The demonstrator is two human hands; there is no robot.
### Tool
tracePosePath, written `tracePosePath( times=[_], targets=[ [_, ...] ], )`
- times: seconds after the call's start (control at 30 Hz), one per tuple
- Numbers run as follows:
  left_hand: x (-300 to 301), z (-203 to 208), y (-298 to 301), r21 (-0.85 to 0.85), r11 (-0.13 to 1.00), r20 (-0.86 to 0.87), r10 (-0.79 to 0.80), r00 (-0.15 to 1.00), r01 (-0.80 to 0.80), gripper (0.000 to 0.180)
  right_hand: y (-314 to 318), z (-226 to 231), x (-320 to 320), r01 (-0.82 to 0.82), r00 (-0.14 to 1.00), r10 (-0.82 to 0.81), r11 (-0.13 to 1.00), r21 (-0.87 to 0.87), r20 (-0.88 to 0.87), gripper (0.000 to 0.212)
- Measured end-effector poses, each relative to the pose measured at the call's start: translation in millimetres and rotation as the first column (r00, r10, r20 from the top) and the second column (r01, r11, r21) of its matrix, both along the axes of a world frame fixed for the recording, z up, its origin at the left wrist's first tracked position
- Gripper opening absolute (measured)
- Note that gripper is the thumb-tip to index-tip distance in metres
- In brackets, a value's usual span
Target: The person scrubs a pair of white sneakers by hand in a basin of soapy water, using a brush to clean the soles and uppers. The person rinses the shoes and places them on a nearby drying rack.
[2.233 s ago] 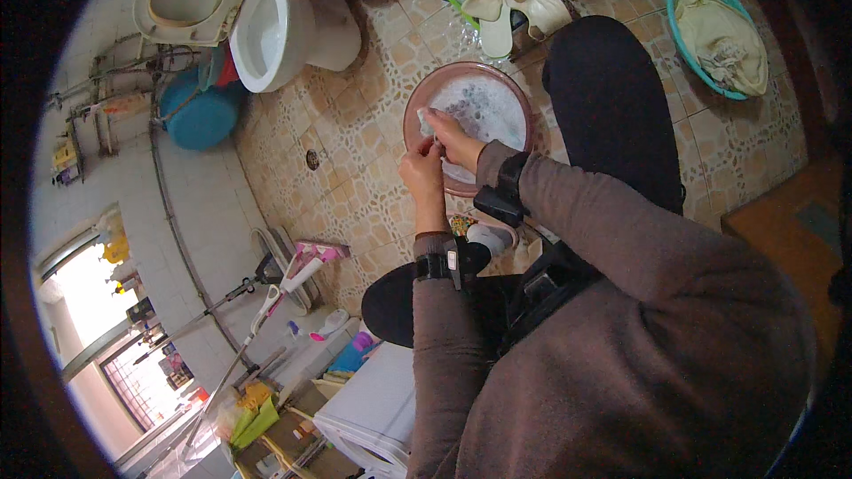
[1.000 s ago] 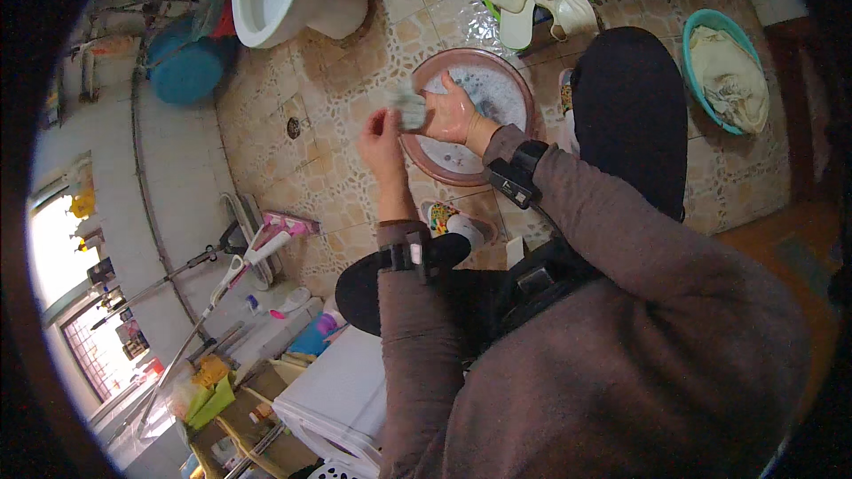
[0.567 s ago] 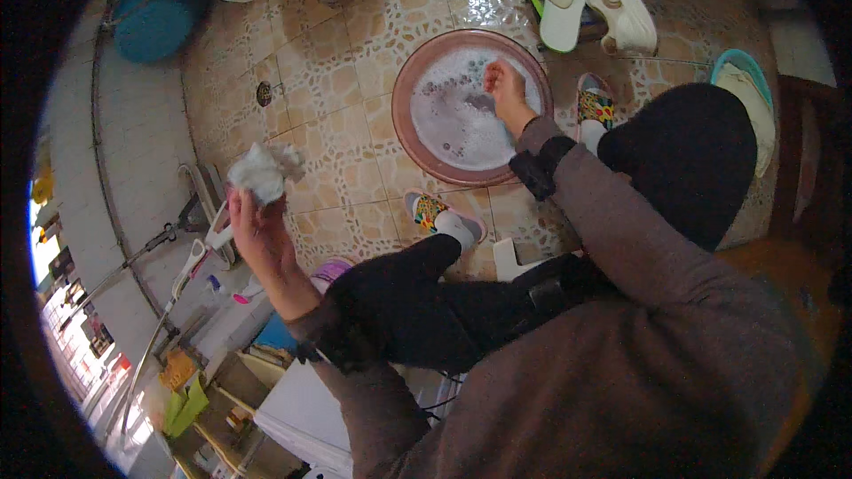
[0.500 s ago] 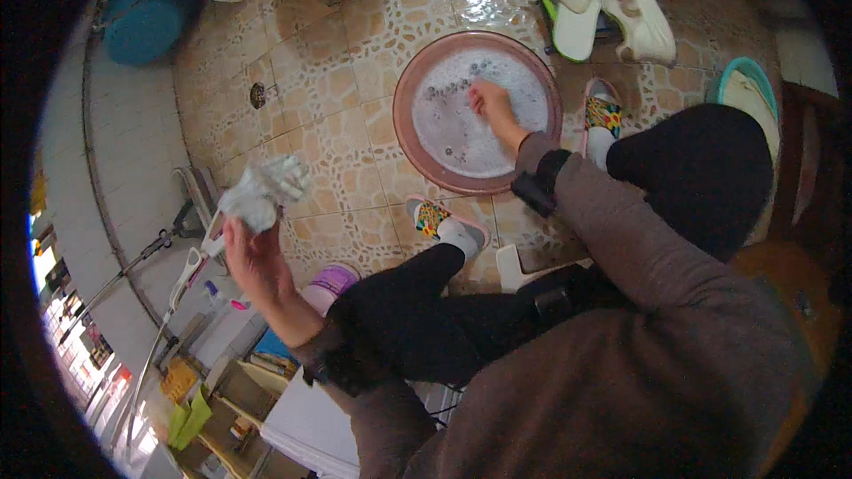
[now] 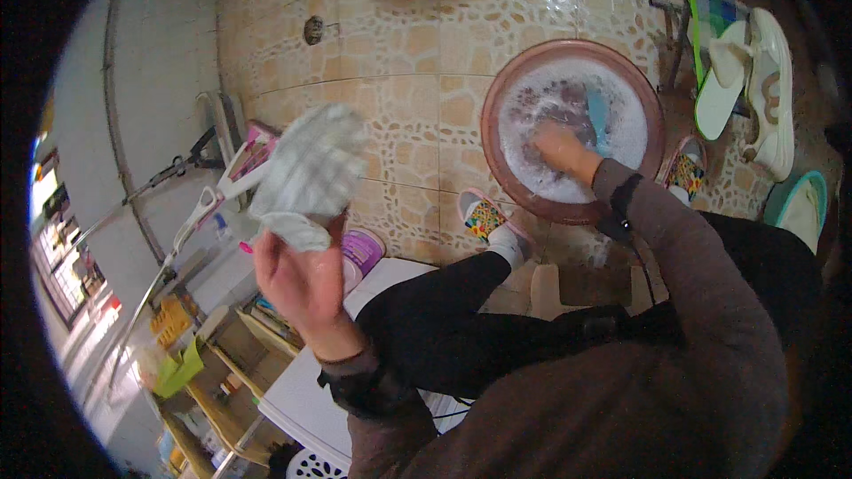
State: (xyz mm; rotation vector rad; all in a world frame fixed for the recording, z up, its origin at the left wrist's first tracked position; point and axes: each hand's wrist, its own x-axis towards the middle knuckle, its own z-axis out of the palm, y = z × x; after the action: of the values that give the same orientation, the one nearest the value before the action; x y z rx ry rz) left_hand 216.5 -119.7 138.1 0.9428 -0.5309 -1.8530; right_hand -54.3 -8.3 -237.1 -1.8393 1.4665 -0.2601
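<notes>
My left hand (image 5: 306,279) is raised at the left, its fingers closed around the lower end of a pale grey-white cloth glove (image 5: 311,164). The glove stands up above the fingers and looks wet. My right hand (image 5: 564,151) reaches down into a round brownish-pink basin (image 5: 491,137) on the floor. White suds (image 5: 541,93) fill the basin, and its fingertips are hidden in the dark water among them. Beside that hand a long light-blue object (image 5: 597,115) sticks out of the suds; its kind is unclear.
White shoes (image 5: 770,93) lie on a small folding stool (image 5: 701,35) at the right, near a teal-rimmed basin (image 5: 808,213). A purple-labelled tub (image 5: 359,250), a mop (image 5: 209,200) and a shelf (image 5: 231,390) stand left. A drain (image 5: 313,30) sits in the tiled floor.
The view has shifted left, so the basin sits further right. My right hand has gone from a fist above the suds down into them. The light-blue object now shows. The glove is more upright.
</notes>
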Motion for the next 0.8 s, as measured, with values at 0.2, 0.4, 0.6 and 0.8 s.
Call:
tracePosePath(
  times=[0.2, 0.4, 0.6, 0.8],
  targets=[
    [-28, 13, 7, -0.004, 0.972, -0.38, -0.219, 0.899, 0.235, 0.055, -43, 88, -47, 0.13, 0.799, -0.286, 0.941, 0.312, 0.529, 0.03],
    [-59, 7, 32, -0.076, 0.94, -0.539, -0.319, 0.78, 0.332, 0.058, -55, 205, -56, 0.566, 0.661, -0.409, 0.822, -0.06, 0.63, 0.043],
    [-93, -10, 77, -0.1, 0.937, -0.747, -0.294, 0.597, 0.335, 0.059, 5, 348, -25, -0.081, -0.306, -0.44, 0.896, 0.437, 0.844, 0.038],
    [-129, -69, 123, 0.226, 0.962, -0.708, 0.054, 0.704, 0.154, 0.064, 30, 369, -22, 0.522, 0.104, -0.483, 0.77, 0.366, 0.869, 0.025]
  ],
)
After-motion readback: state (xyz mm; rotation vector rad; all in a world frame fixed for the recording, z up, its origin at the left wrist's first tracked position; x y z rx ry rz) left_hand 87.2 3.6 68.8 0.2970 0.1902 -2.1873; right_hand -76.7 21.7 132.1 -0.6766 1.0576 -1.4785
